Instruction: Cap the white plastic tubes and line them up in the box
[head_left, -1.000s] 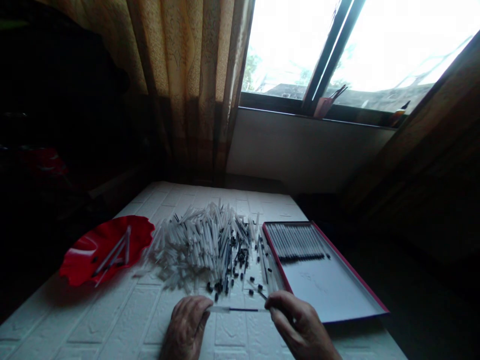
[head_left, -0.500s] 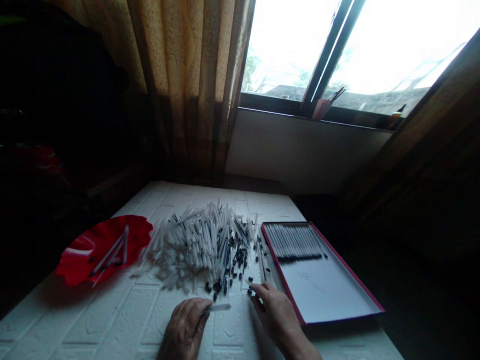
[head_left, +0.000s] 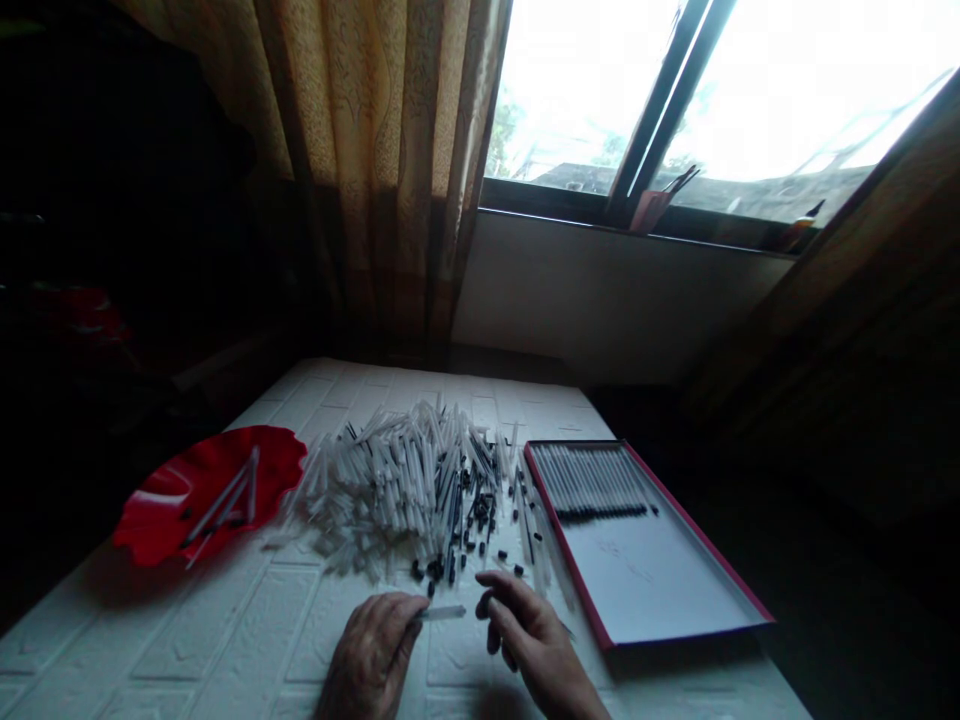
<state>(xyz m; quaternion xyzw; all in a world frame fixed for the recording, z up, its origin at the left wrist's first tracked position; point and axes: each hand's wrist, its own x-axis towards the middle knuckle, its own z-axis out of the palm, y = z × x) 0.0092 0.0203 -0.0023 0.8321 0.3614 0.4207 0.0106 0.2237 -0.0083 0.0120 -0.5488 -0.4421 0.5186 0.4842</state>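
Note:
My left hand point(head_left: 373, 648) rests on the white table point(head_left: 247, 630) near its front edge, pinching a clear pen barrel point(head_left: 442, 612) that points right. Just right of the barrel's tip is my right hand point(head_left: 525, 640), fingers curled together as in a pinch; whatever they hold is too small to make out. Behind both hands lies a big heap of clear pen barrels point(head_left: 390, 490). Small black caps point(head_left: 480, 520) are scattered along the heap's right side.
A red-rimmed flat box point(head_left: 675, 590) at right holds a row of assembled pens point(head_left: 592, 482) at its far end. At left, a red wavy dish point(head_left: 161, 505) holds a few pens. Curtain and window stand behind the table.
One second ago a thin black refill stuck out of the barrel toward my right hand. My right hand then reached to the caps and has come back beside the barrel's tip.

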